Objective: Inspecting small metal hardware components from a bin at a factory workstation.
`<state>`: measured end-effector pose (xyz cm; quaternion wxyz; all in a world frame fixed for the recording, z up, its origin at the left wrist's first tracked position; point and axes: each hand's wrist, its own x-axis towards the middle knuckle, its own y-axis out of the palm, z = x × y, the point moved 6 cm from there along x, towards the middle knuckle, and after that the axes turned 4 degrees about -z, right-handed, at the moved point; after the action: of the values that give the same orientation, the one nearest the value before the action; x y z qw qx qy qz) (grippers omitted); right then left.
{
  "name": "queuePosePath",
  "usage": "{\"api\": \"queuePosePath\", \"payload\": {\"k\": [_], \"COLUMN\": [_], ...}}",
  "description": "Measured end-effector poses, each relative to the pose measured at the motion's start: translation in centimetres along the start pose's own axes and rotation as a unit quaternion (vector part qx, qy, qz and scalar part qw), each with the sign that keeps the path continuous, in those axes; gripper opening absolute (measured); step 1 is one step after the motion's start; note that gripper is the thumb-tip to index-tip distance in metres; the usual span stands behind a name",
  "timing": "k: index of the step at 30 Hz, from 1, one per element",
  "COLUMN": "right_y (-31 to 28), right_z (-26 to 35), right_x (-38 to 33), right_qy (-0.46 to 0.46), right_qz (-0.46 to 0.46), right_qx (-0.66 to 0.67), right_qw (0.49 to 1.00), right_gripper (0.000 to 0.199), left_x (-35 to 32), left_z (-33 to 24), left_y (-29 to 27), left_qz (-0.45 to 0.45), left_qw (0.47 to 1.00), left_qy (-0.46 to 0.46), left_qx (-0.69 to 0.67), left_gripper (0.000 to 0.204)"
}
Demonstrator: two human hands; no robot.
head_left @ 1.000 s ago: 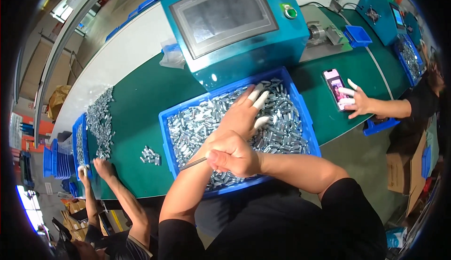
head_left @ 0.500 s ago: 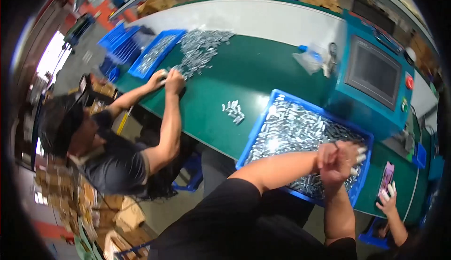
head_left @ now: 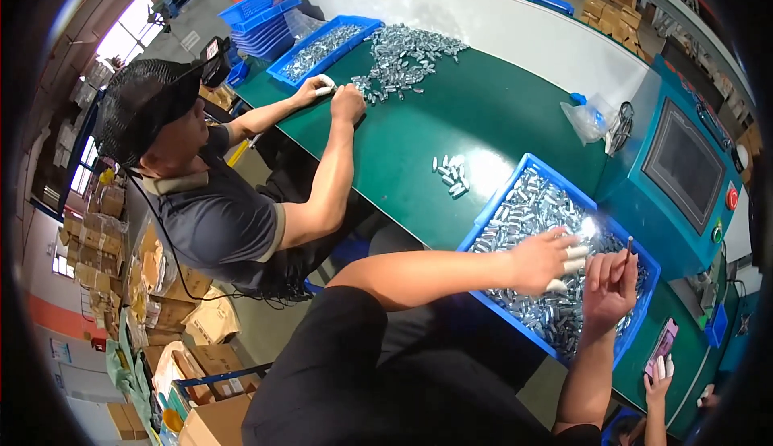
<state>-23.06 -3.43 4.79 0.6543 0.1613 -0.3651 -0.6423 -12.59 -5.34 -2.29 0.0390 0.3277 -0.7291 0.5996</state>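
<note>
My left hand (head_left: 538, 262) reaches over a blue tray (head_left: 525, 317) heaped with small shiny metal cylinders (head_left: 515, 214). White covers sit on some of its fingertips, and the fingers stretch out just above or on the pieces; I see nothing held in them. Close by on the right, my right hand (head_left: 609, 291) is raised over the tray's right side. A thin upright metal rod (head_left: 629, 248) is pinched between its fingers, its top end sticking up. The lower end is hidden by the fingers.
Loose metal cylinders (head_left: 452, 176) lie left of the tray on the green tabletop (head_left: 394, 152). A teal machine with a screen (head_left: 683, 160) stands at right. A co-worker (head_left: 217, 204) sits at left near another blue tray (head_left: 326, 50). Another person's hand (head_left: 659, 377) touches a pink phone (head_left: 663, 341).
My hands have moved apart: the left shifted left with fingers spread over the pieces, and the right now holds up a thin rod. The whole view has shifted.
</note>
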Motion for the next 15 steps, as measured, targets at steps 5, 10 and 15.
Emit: {"api": "queuePosePath", "payload": {"k": [5, 10, 15], "right_y": [-0.9, -1.0, -1.1], "right_z": [-0.8, -2.0, -2.8], "right_x": [0.3, 0.6, 0.4], "right_qy": [0.012, 0.058, 0.09], "right_qz": [-0.004, -0.021, -0.005], "right_qx": [-0.026, -0.052, -0.12], "right_qw": [1.0, 0.997, 0.989], "right_gripper": [0.039, 0.041, 0.043], "left_x": [-2.1, -5.0, -7.3], "left_z": [0.9, -0.3, 4.3], "left_y": [-2.4, -4.3, -10.0], "left_qz": [0.031, 0.065, -0.133], "left_qw": [0.997, 0.995, 0.964], "left_qy": [-0.072, -0.064, -0.164], "left_qx": [0.018, -0.048, -0.165], "left_gripper": [0.059, 0.056, 0.046]}}
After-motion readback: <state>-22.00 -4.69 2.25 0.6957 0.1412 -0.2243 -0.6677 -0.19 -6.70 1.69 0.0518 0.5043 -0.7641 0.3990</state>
